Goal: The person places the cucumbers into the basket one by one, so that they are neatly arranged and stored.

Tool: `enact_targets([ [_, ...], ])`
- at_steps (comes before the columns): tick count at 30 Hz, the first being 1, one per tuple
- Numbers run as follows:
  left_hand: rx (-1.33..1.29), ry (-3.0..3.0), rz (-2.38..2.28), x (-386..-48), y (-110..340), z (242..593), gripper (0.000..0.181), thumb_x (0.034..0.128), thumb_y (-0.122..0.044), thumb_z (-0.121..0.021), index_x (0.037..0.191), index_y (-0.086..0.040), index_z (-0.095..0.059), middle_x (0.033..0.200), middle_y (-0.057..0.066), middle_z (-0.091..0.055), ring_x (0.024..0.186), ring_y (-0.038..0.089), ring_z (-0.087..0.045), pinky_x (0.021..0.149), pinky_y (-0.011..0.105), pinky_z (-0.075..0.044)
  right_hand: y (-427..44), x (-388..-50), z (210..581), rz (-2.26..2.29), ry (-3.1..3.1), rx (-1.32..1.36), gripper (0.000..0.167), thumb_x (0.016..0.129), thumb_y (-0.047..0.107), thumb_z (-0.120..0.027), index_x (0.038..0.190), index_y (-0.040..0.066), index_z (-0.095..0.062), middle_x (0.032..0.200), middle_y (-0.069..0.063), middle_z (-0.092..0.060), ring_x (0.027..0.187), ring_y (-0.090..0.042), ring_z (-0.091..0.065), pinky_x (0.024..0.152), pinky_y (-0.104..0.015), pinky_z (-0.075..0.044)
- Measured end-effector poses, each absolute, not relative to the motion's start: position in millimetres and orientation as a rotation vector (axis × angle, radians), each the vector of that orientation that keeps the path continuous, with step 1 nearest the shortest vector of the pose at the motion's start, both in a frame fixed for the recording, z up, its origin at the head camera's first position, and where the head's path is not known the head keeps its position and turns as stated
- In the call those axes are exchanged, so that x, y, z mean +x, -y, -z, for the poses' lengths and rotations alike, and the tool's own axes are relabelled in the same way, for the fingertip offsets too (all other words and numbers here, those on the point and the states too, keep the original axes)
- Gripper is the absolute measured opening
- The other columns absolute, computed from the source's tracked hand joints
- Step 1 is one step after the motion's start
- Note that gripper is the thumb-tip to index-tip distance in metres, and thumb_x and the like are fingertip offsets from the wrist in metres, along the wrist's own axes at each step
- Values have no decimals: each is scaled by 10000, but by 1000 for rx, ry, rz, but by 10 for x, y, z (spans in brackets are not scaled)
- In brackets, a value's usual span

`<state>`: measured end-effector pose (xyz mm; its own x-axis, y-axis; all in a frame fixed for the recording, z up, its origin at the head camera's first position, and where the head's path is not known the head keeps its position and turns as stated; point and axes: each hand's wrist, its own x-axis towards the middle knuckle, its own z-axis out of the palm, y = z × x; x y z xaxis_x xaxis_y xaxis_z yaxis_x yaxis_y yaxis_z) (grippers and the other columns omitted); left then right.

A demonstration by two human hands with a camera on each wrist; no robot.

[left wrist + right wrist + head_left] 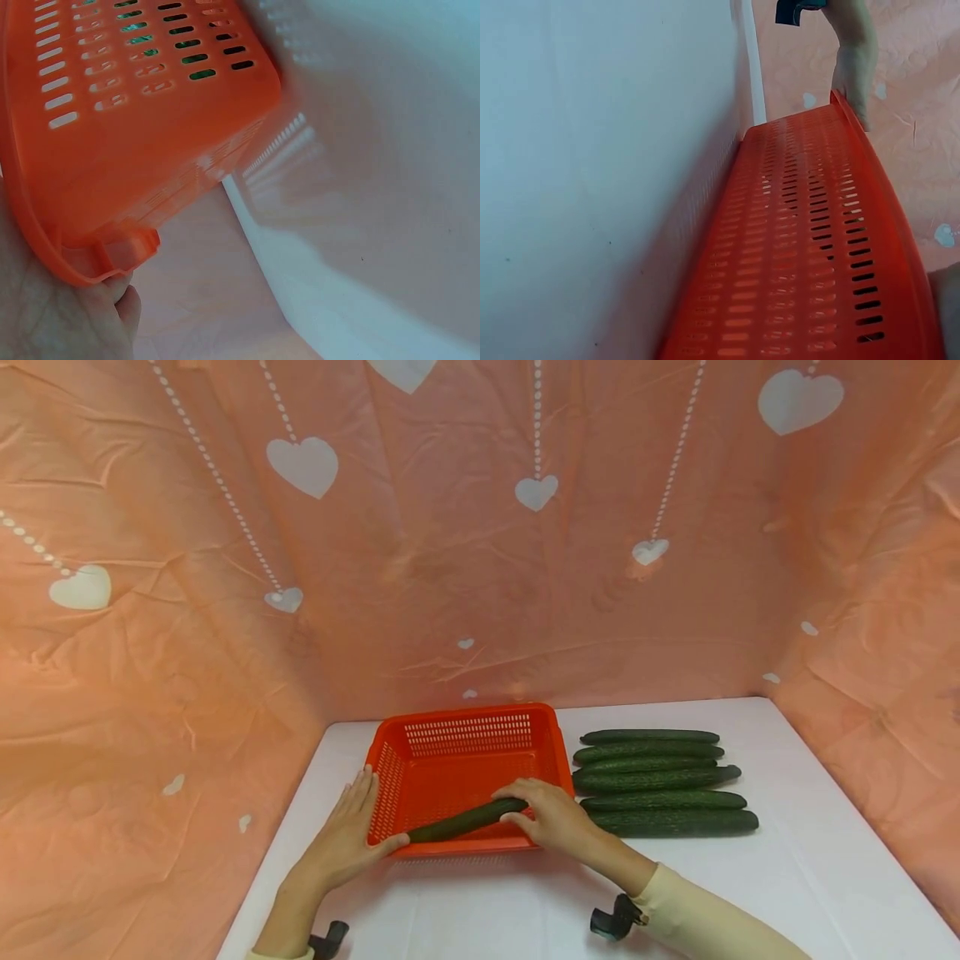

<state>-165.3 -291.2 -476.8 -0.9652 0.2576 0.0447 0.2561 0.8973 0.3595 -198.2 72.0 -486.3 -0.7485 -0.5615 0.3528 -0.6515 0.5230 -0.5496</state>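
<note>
A dark green cucumber [465, 821] lies slanted across the near side of the red-orange plastic basket [442, 777]. Its right end is held between the thumb and fingers of my right hand [555, 817]. My left hand [341, 835] rests at the basket's near left corner. Its fingers extend along the outside of the left wall, and the thumb reaches over the rim beside the cucumber's left end. In the left wrist view, part of the left hand [52, 315] shows behind the basket's corner. The right wrist view sees mostly the slotted basket wall [795, 247].
Right of the basket, several cucumbers [667, 823] lie side by side on the white table [795, 885]. An orange sheet with white hearts [450, 568] hangs behind and at both sides. Black wrist mounts [617, 917] sit on the forearms.
</note>
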Motion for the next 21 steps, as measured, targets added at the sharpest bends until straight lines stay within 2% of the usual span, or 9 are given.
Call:
enact_targets([
  [6,421,-3065,-590,-1651,2909,4784,1172,937,-668,-696,1674,83,-181,1780,248,-70,1646,445,-78,1322,610,-98,-777,-2000,4828,-1290,2636,1078,336,1004,164,-778,1324,76,-728,1280,-92,-752,1201,-326,-708,1040,-547,-574],
  [10,425,-3071,-588,-1649,2913,4775,1177,934,-672,-700,1673,84,-184,1778,251,-78,1642,453,-91,1314,628,-112,-919,-2010,4833,-1399,2510,1111,336,1011,114,-760,1344,116,-714,1332,-44,-724,1253,-294,-678,1056,-556,-561],
  [14,425,-3066,-596,-1645,2912,4768,1175,938,-671,-698,1676,80,-177,1779,249,-72,1643,452,-84,1320,616,-102,-1139,-2004,4862,-1362,2372,1125,364,993,55,-765,1335,170,-717,1322,-11,-725,1235,-224,-677,1026,-500,-585],
  [16,427,-3067,-602,-1641,2912,4766,1172,940,-670,-697,1678,76,-174,1780,246,-68,1643,451,-81,1322,610,-100,-1265,-1994,4874,-1337,2320,1106,393,969,5,-775,1325,163,-724,1303,-30,-730,1198,-234,-688,986,-452,-607],
  [21,436,-3064,-625,-1630,2914,4779,1165,947,-665,-696,1682,70,-171,1783,242,-60,1646,444,-68,1335,577,-75,-1603,-1960,4889,-1281,2285,1012,418,918,-52,-804,1307,84,-735,1295,-54,-727,1226,-278,-677,1063,-231,-537],
])
